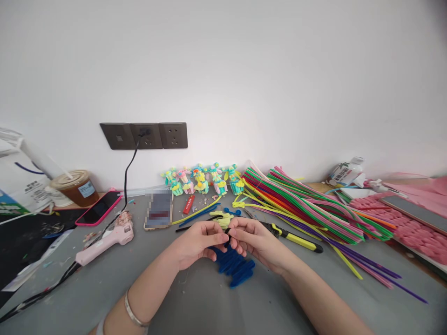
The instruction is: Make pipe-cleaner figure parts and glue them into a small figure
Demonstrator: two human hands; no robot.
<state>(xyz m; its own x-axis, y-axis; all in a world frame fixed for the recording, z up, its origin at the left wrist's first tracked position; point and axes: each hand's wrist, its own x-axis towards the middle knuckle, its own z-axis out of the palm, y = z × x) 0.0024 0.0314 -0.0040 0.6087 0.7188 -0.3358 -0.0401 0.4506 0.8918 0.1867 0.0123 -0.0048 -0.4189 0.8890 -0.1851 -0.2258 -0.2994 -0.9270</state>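
Grey desk stands against a white wall; near its middle the left hand and right hand meet, fingers of both pinching a small black piece, probably from two sides to steady it; a bent blue stem lies just below them, perhaps for easy reach; at right, coloured stems lie aligned in a heap, likely so singles pull free; at left, a pink glue gun rests apart, seemingly for elbow room.

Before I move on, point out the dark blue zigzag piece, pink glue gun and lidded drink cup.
Dark blue zigzag piece [236, 267]: head view, middle of its folds.
Pink glue gun [100, 246]: head view, its casing.
Lidded drink cup [73, 193]: head view, its side wall.
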